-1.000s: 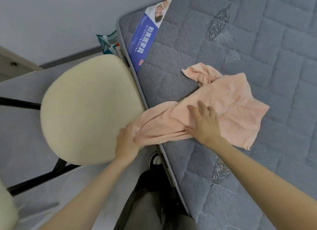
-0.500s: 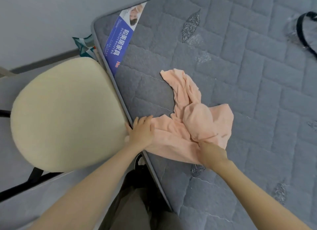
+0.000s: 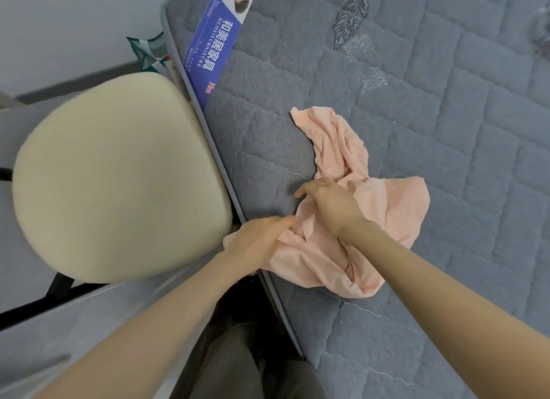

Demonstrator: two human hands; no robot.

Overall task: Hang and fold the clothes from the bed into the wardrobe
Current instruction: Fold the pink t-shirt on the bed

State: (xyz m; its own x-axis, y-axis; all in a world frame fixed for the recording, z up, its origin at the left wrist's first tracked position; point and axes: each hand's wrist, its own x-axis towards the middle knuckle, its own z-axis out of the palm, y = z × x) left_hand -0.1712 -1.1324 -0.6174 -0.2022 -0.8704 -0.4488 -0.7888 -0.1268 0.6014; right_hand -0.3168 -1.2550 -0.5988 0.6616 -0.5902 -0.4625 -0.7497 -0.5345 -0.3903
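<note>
Two hands meet at the frame's centre on a pink garment (image 3: pixel 390 208) at the edge of the bed (image 3: pixel 431 107). The left hand (image 3: pixel 257 239) pinches its edge; the right hand (image 3: pixel 330 208) clutches a fold. Spread wider a second ago, it is now bunched, so folding seems unfinished.

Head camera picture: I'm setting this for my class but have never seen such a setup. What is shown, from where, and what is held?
No machine here: a person works with bare hands, and one camera worn on their head looks forward and down, so the arms reach in from the bottom. A grey mattress fills the right side, with a blue label at its edge; a cream chair stands beside it on the left. A crumpled pink garment lies on the mattress near that edge. The left hand grips the garment's edge. The right hand rests on top of it with bent fingers; whether it grips is unclear.
</note>
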